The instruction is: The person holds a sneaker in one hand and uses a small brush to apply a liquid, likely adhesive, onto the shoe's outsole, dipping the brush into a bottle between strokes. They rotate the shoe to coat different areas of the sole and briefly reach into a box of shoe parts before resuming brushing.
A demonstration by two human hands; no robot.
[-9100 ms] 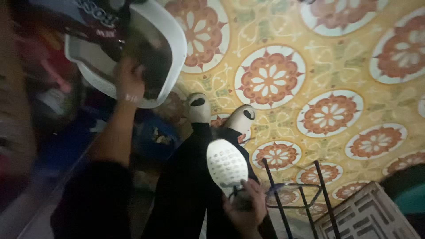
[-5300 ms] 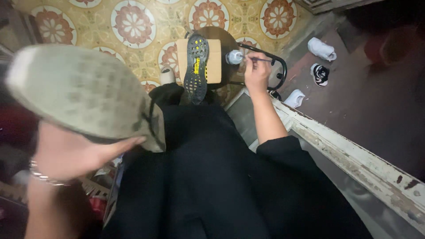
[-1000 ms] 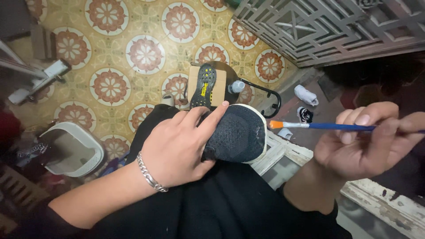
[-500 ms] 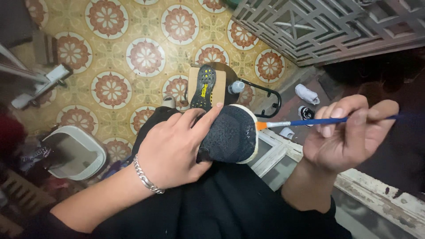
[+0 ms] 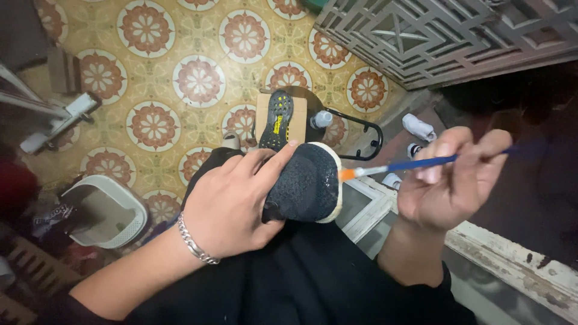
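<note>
- Left hand [image 5: 232, 201] is wrapped over a black knit sneaker [image 5: 304, 180], fingers curled around the upper with the index finger stretched out along the top. There's a silver chain bracelet [image 5: 194, 242] on that wrist.
- The sneaker sits on the person's lap, on black trousers [image 5: 301, 283], with its cream-white sole edge [image 5: 335, 183] turned toward the right hand.
- Right hand [image 5: 448, 180] is pinching a thin blue-handled brush [image 5: 415, 164] between thumb and fingertips, held roughly level.
- The brush's orange bristle tip [image 5: 345, 174] is right at the white sole edge, touching it or as good as, hard to say for sure.
- Out past the knees, a second shoe [image 5: 277, 120] lies sole-up, black tread with yellow bits, on a piece of cardboard [image 5: 298, 123] on top of a small round stool with a black metal frame [image 5: 370, 135].
- A small bottle [image 5: 321, 119] stands just beside that shoe.
- The floor [image 5: 180, 72] is yellow tile with red flower medallions. A pale plastic basin [image 5: 105, 210] sits off to the left, and there's a carved lattice panel [image 5: 421, 36] at the top right.
</note>
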